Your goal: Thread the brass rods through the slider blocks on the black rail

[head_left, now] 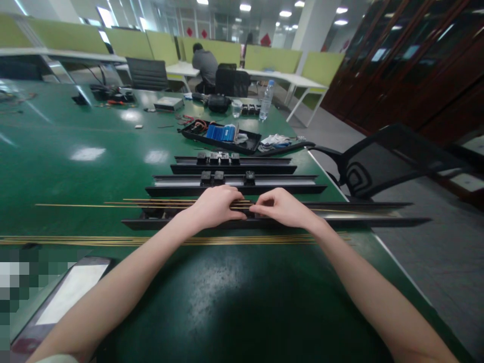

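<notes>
Nearest me lies a long black channel (pixel 378 222) with two raised edges, and both hands are over its middle. My left hand (pixel 215 206) is closed around thin brass rods (pixel 86 205), which stick out to the left at uneven lengths. Short lengths of rod show between the two hands. Thumb and fingers of my right hand (pixel 283 207) are pinched at the rod ends; the exact contact is too small to make out. A dark block (pixel 153 212) sits in the channel's left part. Whatever lies under my palms is hidden.
A bundle of brass rods (pixel 234 241) lies in front of the channel. Behind are two shorter channels (pixel 287 187) (pixel 260 169) with black blocks, a black tray (pixel 245 146), and a water bottle (pixel 266 101). A mesh chair (pixel 381 156) stands right; a person (pixel 206 65) sits far back.
</notes>
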A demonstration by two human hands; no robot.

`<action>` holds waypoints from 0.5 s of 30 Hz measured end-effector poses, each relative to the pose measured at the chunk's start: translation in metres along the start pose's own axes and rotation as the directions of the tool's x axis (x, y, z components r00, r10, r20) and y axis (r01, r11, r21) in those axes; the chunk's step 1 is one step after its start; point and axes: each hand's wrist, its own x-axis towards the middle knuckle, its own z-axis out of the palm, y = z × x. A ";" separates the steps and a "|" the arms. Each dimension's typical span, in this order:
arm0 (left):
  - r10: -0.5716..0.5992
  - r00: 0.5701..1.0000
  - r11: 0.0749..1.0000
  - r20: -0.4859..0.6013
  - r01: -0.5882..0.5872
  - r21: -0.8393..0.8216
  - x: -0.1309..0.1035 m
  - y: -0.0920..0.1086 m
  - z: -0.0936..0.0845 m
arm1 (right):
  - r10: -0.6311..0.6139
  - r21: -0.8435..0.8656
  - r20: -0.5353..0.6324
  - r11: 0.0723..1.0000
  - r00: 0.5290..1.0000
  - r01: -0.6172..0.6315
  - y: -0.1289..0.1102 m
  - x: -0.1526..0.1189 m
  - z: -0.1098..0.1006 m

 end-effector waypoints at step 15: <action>-0.002 1.000 1.000 0.004 0.002 0.013 -0.001 0.002 -0.003 | 0.031 -0.032 0.016 0.999 0.999 -0.031 0.008 -0.007 -0.011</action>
